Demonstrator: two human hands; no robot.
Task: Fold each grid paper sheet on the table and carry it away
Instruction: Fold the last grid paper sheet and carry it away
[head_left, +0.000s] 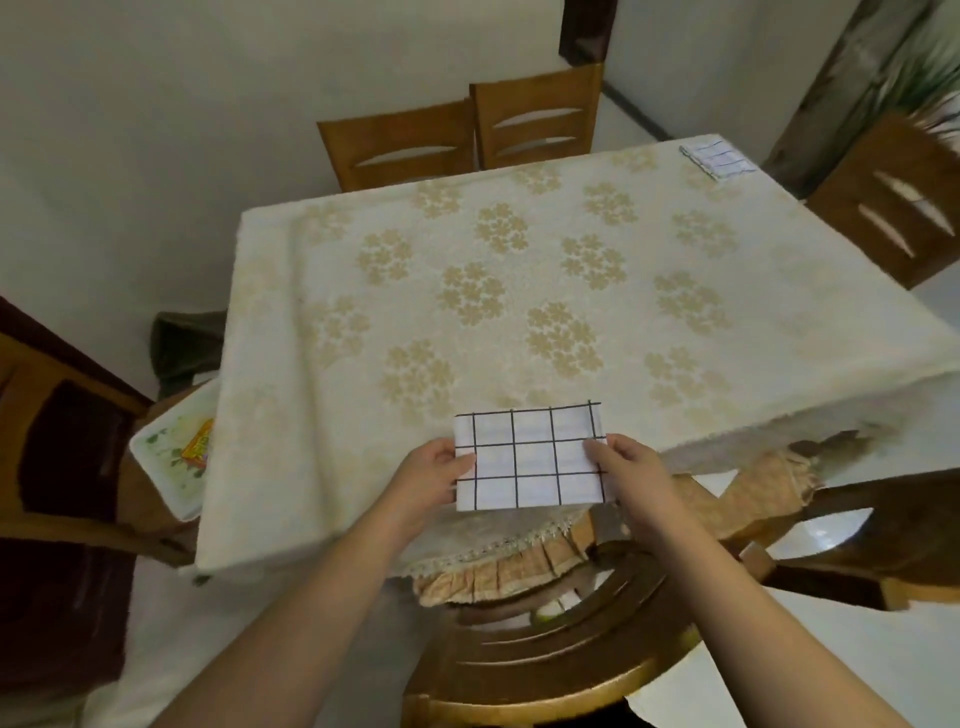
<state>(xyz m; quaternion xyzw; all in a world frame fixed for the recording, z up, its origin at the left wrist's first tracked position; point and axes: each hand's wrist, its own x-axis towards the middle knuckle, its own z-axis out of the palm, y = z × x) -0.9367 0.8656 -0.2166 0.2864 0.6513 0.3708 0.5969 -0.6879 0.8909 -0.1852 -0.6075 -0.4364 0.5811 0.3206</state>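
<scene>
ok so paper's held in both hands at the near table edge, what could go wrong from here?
1. The grid paper sheet is pinched only at its side edges by the left hand and right hand; it could sag or crease off its lines.
2. It sits over the table edge, so a slip likely drops it toward the chair below.
3. The folded stack lies at the far corner, a long carry.

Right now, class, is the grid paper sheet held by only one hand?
No. The left hand pinches the left edge of the grid paper sheet and the right hand pinches its right edge.
</scene>
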